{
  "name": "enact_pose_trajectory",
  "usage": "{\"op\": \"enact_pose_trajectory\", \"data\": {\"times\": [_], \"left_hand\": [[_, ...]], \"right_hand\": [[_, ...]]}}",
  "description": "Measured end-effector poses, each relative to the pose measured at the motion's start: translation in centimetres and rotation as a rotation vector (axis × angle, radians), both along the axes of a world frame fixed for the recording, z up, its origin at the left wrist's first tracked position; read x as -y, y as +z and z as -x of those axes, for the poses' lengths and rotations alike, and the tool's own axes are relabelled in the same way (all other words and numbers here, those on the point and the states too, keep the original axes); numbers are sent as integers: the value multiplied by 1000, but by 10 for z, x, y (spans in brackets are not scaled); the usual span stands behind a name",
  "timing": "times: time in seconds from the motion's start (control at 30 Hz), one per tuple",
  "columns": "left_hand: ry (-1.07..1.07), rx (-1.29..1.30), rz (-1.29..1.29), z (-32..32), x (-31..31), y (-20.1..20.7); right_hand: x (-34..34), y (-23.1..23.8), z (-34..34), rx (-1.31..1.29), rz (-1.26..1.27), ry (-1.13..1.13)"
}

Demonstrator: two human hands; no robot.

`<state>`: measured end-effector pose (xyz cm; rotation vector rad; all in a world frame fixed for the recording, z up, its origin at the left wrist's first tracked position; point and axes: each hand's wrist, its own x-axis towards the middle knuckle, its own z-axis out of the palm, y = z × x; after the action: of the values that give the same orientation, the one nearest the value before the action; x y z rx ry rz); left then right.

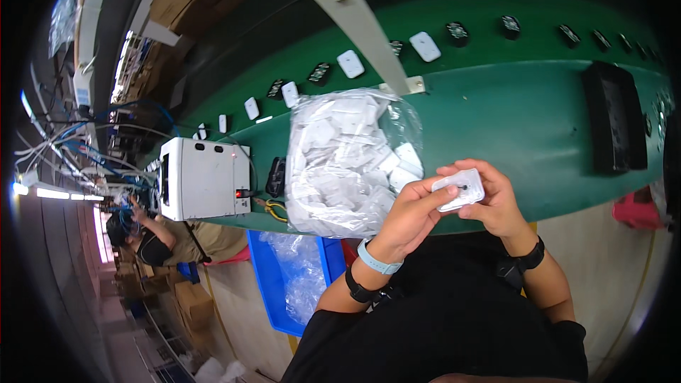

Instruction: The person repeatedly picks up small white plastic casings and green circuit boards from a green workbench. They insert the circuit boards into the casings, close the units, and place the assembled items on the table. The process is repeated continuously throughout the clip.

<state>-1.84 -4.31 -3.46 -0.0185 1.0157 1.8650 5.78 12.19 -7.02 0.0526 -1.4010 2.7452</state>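
Note:
Between my two hands, in front of my body, is a small white plastic cover [470, 184] with rounded corners and a dark mark in its middle. My left hand [411, 214] grips it from the left, thumb lying across its face. Fingers of my right hand [501, 202] close around its far and right edges, with the thumb at the near edge. Just left of the hands, a clear plastic bag [333, 149] full of similar white pieces rests on the green table [496, 117].
A black tray [616, 124] sits at the right. Black parts [457, 32] and white covers [350, 64] line a green belt behind a metal post [355, 18]. Leftward are a white box-shaped machine [206, 181], pliers [271, 207], a blue bin [264, 284] and another person [167, 241].

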Motion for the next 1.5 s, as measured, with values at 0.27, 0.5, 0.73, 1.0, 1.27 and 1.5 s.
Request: {"op": "enact_pose_trajectory", "data": {"times": [0.27,0.5,0.73,1.0,1.27,1.5], "left_hand": [[561,-962,752,252,126,3],[142,-1265,1373,436,244,-89],[453,-1409,1343,436,251,-83],[660,-985,377,249,177,49],[2,-737,206,52,20,50],[-299,-929,265,7,-76,43]], "right_hand": [[-25,5,21,-37,136,-127],[-37,-7,-4,6,30,-241],[-39,-1,-5,31,21,-287],[-40,3,5,-66,136,-136],[-35,-4,-13,-21,270,-157],[-55,-5,-52,42,149,-279]]}}
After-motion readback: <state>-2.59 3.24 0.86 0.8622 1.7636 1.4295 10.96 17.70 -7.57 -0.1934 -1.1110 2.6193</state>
